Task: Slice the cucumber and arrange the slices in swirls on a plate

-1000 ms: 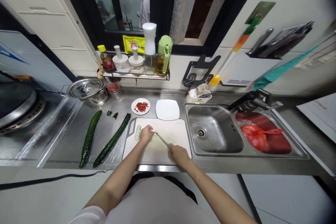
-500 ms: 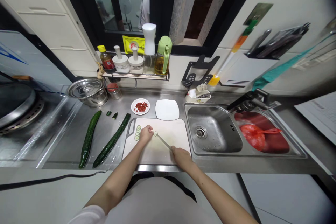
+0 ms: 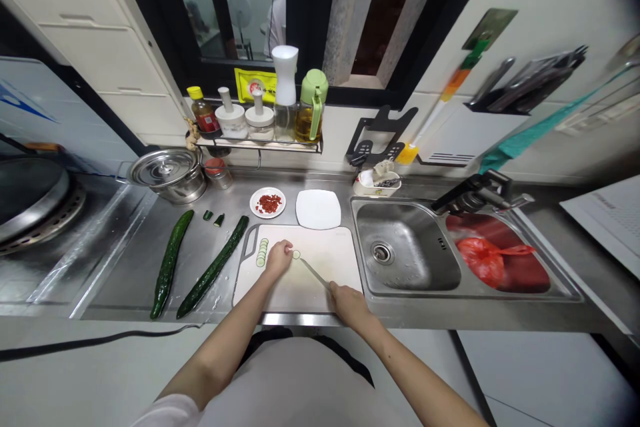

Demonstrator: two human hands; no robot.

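Note:
My right hand (image 3: 349,303) is closed around the handle of a knife (image 3: 314,273), its blade pointing up and left across the white cutting board (image 3: 320,297). By the blade tip is a pale round cucumber slice (image 3: 296,254). Just left of that slice, my left hand (image 3: 279,258) has its fingers curled together; what they hold, if anything, is hidden. A short overlapping row of cucumber slices (image 3: 262,253) lies near the board's left side. Two long green cucumbers, one at the far left (image 3: 171,263) and another nearer the board (image 3: 213,268), rest on the steel counter.
Behind the board stand a small plate (image 3: 254,209) of chopped red bits and a white square plate (image 3: 319,209). Two cucumber ends (image 3: 219,220) lie on the counter. A lidded pot (image 3: 183,188) is at back left, a sink (image 3: 410,267) at right, a seasoning rack (image 3: 260,144) above.
Almost nothing differs. The knife and my right hand have shifted very slightly, and the view has moved a touch.

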